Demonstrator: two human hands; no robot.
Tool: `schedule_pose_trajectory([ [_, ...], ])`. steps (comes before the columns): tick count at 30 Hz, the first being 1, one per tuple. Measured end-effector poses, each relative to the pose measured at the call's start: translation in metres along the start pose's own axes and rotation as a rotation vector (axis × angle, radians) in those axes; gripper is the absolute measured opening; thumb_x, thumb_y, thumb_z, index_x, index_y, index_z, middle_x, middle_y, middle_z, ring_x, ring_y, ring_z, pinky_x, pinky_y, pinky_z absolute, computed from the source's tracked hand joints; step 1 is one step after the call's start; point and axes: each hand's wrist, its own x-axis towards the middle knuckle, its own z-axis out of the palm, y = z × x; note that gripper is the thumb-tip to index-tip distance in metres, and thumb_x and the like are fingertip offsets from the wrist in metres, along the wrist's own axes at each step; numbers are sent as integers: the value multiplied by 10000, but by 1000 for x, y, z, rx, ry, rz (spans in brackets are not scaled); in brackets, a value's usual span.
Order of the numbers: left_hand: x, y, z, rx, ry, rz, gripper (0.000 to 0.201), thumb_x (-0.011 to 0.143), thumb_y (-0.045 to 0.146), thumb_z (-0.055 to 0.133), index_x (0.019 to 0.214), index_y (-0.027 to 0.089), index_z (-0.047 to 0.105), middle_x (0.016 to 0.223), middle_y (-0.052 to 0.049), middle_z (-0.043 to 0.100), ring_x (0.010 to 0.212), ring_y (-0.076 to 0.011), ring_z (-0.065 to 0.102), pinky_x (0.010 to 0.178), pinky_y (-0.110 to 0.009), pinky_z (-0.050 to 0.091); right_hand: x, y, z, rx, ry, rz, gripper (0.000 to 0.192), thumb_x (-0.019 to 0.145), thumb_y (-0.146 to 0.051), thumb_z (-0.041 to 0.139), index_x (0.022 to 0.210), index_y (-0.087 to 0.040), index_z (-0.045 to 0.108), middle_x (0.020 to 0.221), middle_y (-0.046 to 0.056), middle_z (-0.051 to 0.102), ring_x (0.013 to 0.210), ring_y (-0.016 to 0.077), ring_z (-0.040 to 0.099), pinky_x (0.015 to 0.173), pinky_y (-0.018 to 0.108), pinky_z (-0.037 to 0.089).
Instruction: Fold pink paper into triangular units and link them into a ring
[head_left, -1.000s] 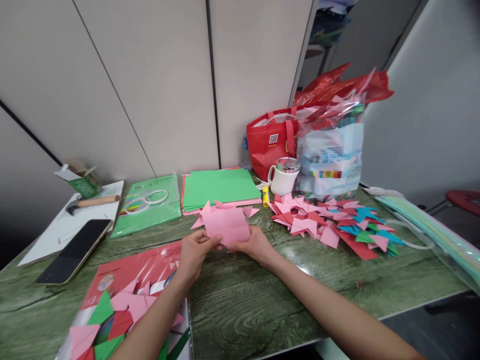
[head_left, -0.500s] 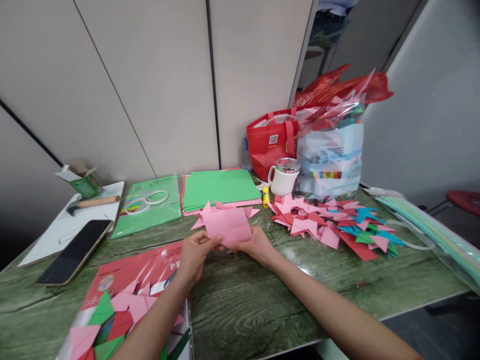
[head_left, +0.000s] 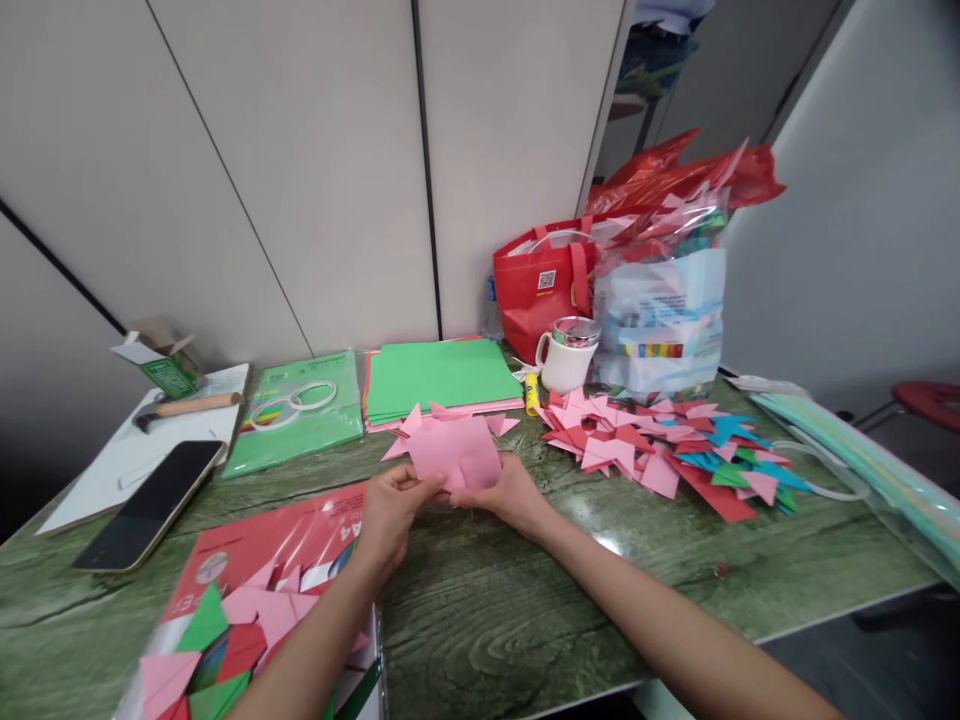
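A pink paper (head_left: 454, 452) is pinched at its lower edge by both hands, the grip of the left hand (head_left: 390, 512) clamped on its lower left and the grip of the right hand (head_left: 504, 492) clamped on its lower right. The paper is held just above the surface (head_left: 480, 600), a green wood-grain top set against pale wall panels, near its middle.

Just behind the paper, small pink folded pieces are seen in front of a stack of green sheets (head_left: 439, 375). To the right a heap of folded pieces (head_left: 660, 450) in pink, red, blue and green is spread out. A white mug (head_left: 566, 355) is placed beside a red bag (head_left: 541, 285) and a clear plastic bag (head_left: 664, 300), which is stuffed with coloured paper. At the near left, an open paper pack (head_left: 255, 590) is filled with folded triangles. A phone (head_left: 150, 502) is laid at the far left.

Compared with a second ago, the paper is held slightly lower and its top edge looks more crumpled.
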Motion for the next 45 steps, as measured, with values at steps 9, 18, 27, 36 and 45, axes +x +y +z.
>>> schedule_pose_trajectory([
  [9,1,3,-2,17,-108,-68,267,522,205,762,754,100,681,665,-65,712,567,-160,640,599,-259,514,1,-4,0,-83,29,81,179,468,-230,769,563,-154,637,497,29,605,456,149,508,436,271,413],
  [18,1,2,-2,-26,-91,-45,232,519,223,770,695,97,686,628,-50,696,525,-136,622,568,-236,521,2,0,-3,1,-5,109,285,459,-299,771,639,-126,632,563,17,629,458,124,535,440,241,459],
  [27,0,-3,-1,-47,-51,-27,229,521,221,772,697,100,688,652,-48,698,569,-144,630,602,-257,529,-5,-10,6,-163,124,51,209,508,-261,706,622,-122,599,515,-2,557,447,90,435,387,193,328],
  [36,1,-2,-1,-69,-15,-43,235,496,216,785,656,87,670,601,-42,687,532,-140,624,573,-257,531,-1,-9,6,-168,88,42,95,505,-140,620,581,-130,564,504,-32,514,437,63,379,401,180,301],
  [45,5,3,-6,9,46,16,231,478,208,787,627,104,645,582,-25,683,482,-124,617,523,-217,511,3,3,-2,-114,-32,-61,307,570,-152,633,875,-122,612,728,13,651,577,120,557,535,217,443],
])
